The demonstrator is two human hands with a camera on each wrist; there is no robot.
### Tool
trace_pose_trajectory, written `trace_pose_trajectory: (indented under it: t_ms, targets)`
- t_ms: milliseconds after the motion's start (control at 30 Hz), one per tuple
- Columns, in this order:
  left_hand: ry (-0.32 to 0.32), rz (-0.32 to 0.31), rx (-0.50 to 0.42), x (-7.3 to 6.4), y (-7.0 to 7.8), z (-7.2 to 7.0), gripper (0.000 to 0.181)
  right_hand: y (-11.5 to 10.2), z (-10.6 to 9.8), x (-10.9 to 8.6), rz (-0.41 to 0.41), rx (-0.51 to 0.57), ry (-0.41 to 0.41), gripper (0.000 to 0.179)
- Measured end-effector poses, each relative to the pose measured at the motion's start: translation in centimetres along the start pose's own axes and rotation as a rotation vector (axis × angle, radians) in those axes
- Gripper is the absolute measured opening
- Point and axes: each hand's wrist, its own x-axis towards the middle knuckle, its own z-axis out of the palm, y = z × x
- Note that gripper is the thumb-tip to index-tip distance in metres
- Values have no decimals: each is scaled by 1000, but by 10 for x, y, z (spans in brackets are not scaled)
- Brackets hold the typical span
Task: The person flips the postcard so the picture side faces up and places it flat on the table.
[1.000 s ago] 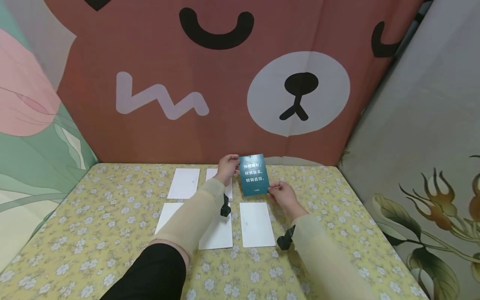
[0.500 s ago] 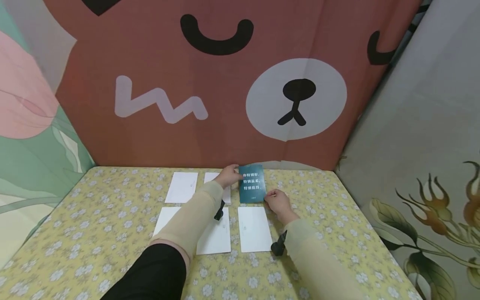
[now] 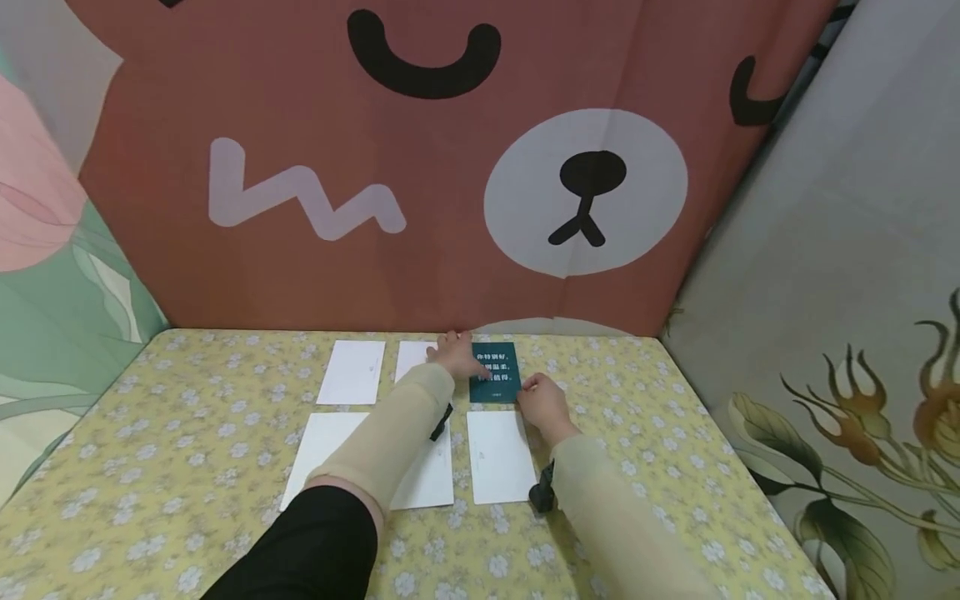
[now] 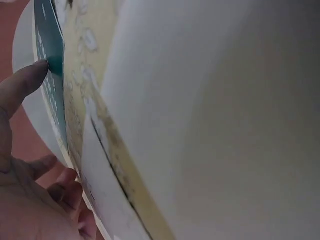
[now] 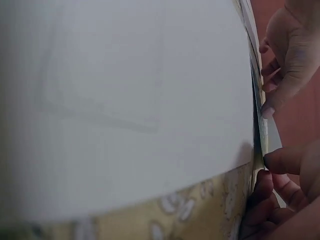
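Note:
A teal card (image 3: 495, 350) with white lettering lies flat at the back of the table in the head view. My left hand (image 3: 456, 357) rests at its left edge, fingers spread and the thumb pressing on the card's face. In the left wrist view that thumb (image 4: 32, 77) touches the teal surface. At the card's lower right corner my right hand (image 3: 546, 407) pinches it; the right wrist view shows the thumb (image 5: 282, 160) on the edge and curled fingers below. A white card (image 3: 501, 458) lies just in front of the teal one.
More white cards lie in two rows: back left (image 3: 352, 372), back middle (image 3: 408, 357), front left (image 3: 322, 442) and front middle (image 3: 431, 475), some partly under my left arm. A yellow floral cloth (image 3: 202, 467) covers the table. A bear-print curtain (image 3: 442, 275) hangs behind.
The teal card has come down from a raised, tilted pose to lie flat. My left hand has changed from gripping its edge to spread fingers with the thumb on its face.

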Motion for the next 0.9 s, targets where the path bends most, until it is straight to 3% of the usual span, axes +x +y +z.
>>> trace_pose_trajectory:
  t_ms: [233, 400, 533, 700, 900]
  targets:
    - [-1, 36, 55, -3, 2, -3, 100, -7, -1, -7, -1, -93, 22, 8]
    - [-26, 10, 36, -8, -2, -8, 99, -7, -3, -8, -29, -78, -9, 12]
    - [-34, -10, -32, -14, -4, -17, 95, -5, -4, -6, -21, -46, -23, 12]
    - [-76, -10, -185, -24, -9, -32, 86, -5, -3, -7, 6, -15, -31, 13]
    - [-79, -11, -287, -38, -19, -52, 80, -11, -2, -15, -31, 11, -38, 12]
